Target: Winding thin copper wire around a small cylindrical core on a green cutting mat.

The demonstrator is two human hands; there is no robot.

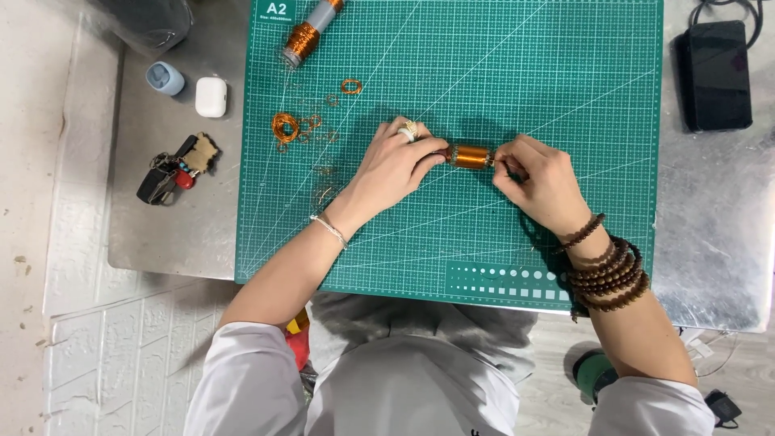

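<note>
Copper-coloured wire wound tight around a short cylindrical spool (471, 157) sits between the person's two hands, near the middle of the green gridded cutting mat (565, 64) that covers most of the grey metal surface (710, 242). The spool's long axis runs left to right across the mat, level with its bottom edge, so one end points at each hand. The left hand (394, 165) comes in from the mat's lower left, fingers (426, 161) curled closed around the spool's left end; a pale ring shows on one finger and a thin bracelet at the wrist. The right hand (539, 179) comes from the mat's lower right, fingers (507, 153) pinched shut at the spool's right end; whether they grip the core or a strand of wire there I cannot tell. Both hands are equally close, each touching its own end.

Toward the mat's top left corner lies a second copper-wound spool on a grey core (307, 32), tilted diagonally. Below it, small loose copper wire coils (285, 126) are scattered on the mat. Off the mat's left edge rest a white earbud case (211, 97), a pale blue small case (165, 78) and a bunch of keys (173, 169). Beyond the mat's right edge lies a black rectangular device (714, 77).
</note>
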